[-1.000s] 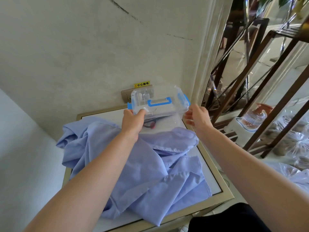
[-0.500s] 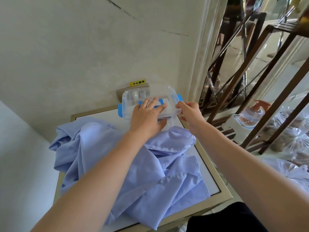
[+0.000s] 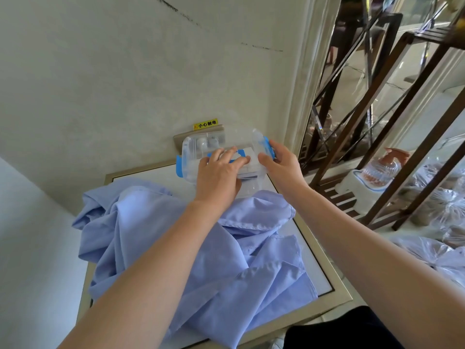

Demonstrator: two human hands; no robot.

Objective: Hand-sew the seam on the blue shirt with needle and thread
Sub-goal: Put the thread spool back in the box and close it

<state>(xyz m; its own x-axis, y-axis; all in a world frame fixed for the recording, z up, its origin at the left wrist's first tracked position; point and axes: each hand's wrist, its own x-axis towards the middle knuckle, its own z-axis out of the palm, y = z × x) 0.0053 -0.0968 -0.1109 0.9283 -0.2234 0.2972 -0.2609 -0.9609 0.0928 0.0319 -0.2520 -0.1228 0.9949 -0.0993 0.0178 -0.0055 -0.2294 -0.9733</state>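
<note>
The light blue shirt (image 3: 201, 248) lies crumpled across a small white-topped table (image 3: 337, 288). Behind it, at the table's far edge, stands a clear plastic box (image 3: 192, 157) with blue clips and small white items inside. My left hand (image 3: 219, 175) presses flat on the box lid, fingers spread over its blue handle. My right hand (image 3: 279, 165) grips the blue clip on the box's right end. No needle or thread shows in the open.
A wall socket (image 3: 181, 138) under a yellow warning sticker (image 3: 205, 124) sits right behind the box. To the right stand a dark wooden rack (image 3: 377, 122), a glass jar (image 3: 382, 167) and several filled plastic bags (image 3: 448, 207).
The lid, held tilted up a second ago, has come down onto the box. My left hand moved from the lid's left edge onto its top; my right hand shifted to the right clip.
</note>
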